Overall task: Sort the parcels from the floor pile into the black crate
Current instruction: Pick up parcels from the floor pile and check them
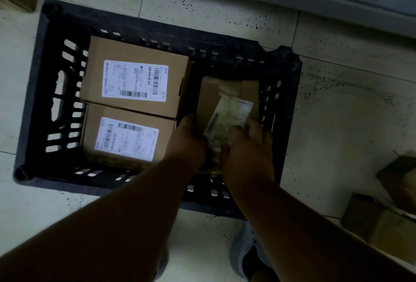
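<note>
The parcel [225, 110] sits between both hands, in the right part of the black crate [40, 83]. The left hand [189, 139] and right hand [249, 144] grip its near end. It points away from them, beside two boxes [132, 101].

Left arm: I see my bare forearm reaching in from the lower left, stretched forward and up.
Left hand [188, 141]: fingers curl round the near left edge of the parcel [222, 110].
Right arm: my forearm comes in from the lower right, angled toward the left one.
Right hand [248, 146]: fingers curl over the parcel's near right edge.
Spacing: both hands sit close together, wrists nearly meeting.
</note>
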Demonstrator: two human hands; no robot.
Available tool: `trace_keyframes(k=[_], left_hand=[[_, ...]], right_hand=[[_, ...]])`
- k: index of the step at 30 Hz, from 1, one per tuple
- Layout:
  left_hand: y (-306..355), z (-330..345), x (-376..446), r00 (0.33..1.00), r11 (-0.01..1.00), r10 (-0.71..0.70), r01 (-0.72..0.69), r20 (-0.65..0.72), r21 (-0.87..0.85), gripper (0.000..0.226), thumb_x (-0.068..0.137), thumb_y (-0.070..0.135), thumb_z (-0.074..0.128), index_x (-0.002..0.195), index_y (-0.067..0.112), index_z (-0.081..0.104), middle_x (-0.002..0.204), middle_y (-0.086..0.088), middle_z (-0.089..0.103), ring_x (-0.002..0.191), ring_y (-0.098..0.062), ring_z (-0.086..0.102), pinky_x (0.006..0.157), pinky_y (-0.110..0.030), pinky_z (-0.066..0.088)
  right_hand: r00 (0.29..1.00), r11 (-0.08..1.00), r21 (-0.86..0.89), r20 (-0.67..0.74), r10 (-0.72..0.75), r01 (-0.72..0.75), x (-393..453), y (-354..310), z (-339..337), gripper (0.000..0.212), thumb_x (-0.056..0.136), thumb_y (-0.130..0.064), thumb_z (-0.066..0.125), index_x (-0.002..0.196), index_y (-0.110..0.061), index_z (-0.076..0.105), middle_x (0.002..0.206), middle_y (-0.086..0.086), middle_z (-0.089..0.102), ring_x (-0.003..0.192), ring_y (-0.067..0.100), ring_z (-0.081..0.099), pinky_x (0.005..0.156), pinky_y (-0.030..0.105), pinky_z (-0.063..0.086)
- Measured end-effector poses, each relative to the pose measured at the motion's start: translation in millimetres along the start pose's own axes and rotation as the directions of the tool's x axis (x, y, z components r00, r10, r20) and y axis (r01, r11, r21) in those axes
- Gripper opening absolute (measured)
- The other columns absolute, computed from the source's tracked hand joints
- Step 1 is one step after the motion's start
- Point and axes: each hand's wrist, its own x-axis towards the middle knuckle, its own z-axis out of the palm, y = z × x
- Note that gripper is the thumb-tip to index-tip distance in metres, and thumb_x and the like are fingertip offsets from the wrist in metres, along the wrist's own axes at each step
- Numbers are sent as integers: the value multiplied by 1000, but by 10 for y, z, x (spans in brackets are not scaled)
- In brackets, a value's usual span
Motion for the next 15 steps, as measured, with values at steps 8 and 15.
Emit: trace_keyframes(k=[8, 15], left_hand=[[-4, 96, 175, 988, 925, -91, 38, 126, 378, 88, 88, 32, 60, 150, 45, -1, 145, -12, 41, 121, -36, 50, 99, -51, 45], [-65, 129, 169, 952, 959, -274, 282, 140, -40, 54, 86, 30, 64, 136, 22, 44, 122, -13, 61, 105, -36, 62, 89, -50, 53]], right_hand=[[970, 993, -90, 237, -58, 82, 188, -86, 72, 58, 92, -25, 57, 143, -13, 33, 154, 18, 20, 146, 38, 8, 118, 49, 23], [961, 995, -52, 261, 91, -80, 204, -78, 24, 63, 90, -22, 62, 144, -20, 30, 159, 18, 2, 145, 42, 9, 112, 54, 33]])
